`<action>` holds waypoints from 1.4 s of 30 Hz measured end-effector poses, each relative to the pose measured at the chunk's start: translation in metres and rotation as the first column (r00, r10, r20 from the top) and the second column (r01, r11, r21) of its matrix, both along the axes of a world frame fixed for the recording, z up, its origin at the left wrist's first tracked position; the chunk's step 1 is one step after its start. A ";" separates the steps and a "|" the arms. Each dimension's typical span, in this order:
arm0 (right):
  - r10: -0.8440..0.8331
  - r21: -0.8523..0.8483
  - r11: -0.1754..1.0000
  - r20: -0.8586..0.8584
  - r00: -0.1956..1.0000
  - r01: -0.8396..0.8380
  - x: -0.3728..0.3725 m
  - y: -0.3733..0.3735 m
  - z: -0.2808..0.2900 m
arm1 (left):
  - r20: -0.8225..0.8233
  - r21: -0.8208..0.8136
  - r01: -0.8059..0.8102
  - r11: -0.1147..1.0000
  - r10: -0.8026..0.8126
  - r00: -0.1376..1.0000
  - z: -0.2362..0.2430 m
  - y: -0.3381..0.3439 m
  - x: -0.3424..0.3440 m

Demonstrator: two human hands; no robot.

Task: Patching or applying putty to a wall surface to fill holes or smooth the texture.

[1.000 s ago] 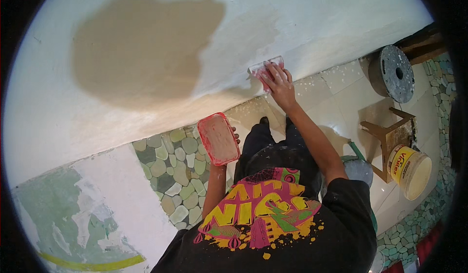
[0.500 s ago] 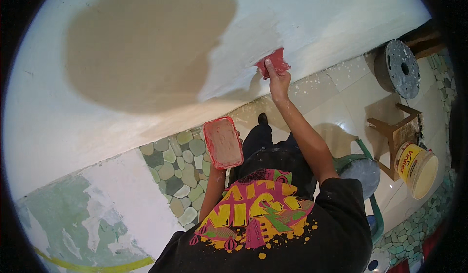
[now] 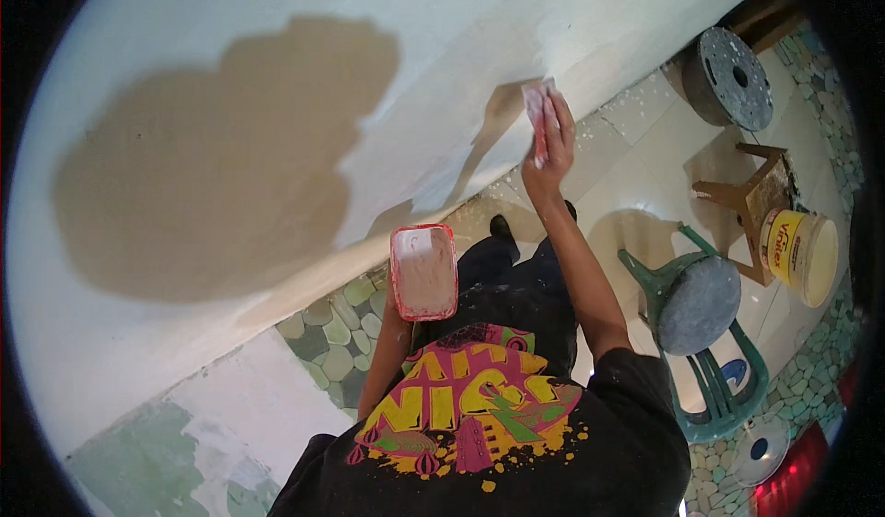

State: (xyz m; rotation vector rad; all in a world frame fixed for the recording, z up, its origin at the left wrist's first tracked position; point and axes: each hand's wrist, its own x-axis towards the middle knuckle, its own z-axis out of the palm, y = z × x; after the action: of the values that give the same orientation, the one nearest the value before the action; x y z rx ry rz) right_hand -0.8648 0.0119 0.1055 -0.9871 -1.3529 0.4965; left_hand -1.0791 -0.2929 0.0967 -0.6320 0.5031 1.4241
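Note:
My right hand (image 3: 551,143) is raised beside the pale wall (image 3: 442,120), its fingers closed round a red putty spreader (image 3: 540,122) smeared with white paste. A gap of shadow lies between the spreader and the wall; whether its edge touches I cannot tell. At waist height, my left hand (image 3: 395,312) carries a red-rimmed rectangular tub (image 3: 424,286) from below, most of its fingers hidden under it. Pinkish-grey putty fills the tub, with a whiter patch toward its far end.
On the right stand a green plastic chair (image 3: 659,282) with a round grey lid (image 3: 701,305) on it, a brown stool (image 3: 758,199), a yellow-and-white bucket (image 3: 800,254) and a speckled round drum (image 3: 735,79). Putty spots dot the floor tiles (image 3: 636,111) along the wall.
My right hand has come off the wall's wet patch, moving slightly right, and the spreader has turned edge-on. The tub stays near my waist. The whole view has shifted a little.

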 end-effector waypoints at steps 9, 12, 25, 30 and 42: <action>0.204 -0.103 0.978 0.672 0.711 -0.183 0.011 -0.025 -0.126 | -0.021 0.064 0.180 0.982 -0.179 0.984 0.024 -0.007 -0.033; 0.332 -0.332 0.934 0.666 0.668 -0.133 0.035 -0.059 -0.137 | -0.409 0.154 0.385 0.910 -0.296 0.863 0.023 -0.005 -0.032; 0.117 -0.197 0.971 -0.093 0.989 -0.133 0.006 0.009 0.015 | -0.304 0.049 0.154 0.987 -0.132 0.943 -0.023 -0.033 0.001; 0.343 -0.221 0.924 0.114 0.932 -0.313 -0.027 -0.059 0.001 | -0.388 0.009 0.113 0.994 -0.101 0.916 -0.012 -0.027 0.027; 0.147 -0.181 0.972 -0.022 0.989 -0.148 -0.027 -0.025 0.049 | -0.389 0.056 0.107 0.993 -0.078 0.918 0.007 -0.019 0.049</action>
State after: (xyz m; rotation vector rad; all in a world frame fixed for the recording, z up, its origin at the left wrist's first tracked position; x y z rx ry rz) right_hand -0.8913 -0.0127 0.1547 -1.0358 -1.3973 0.7473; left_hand -1.0303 -0.3116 0.1034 -0.2576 0.7755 1.4753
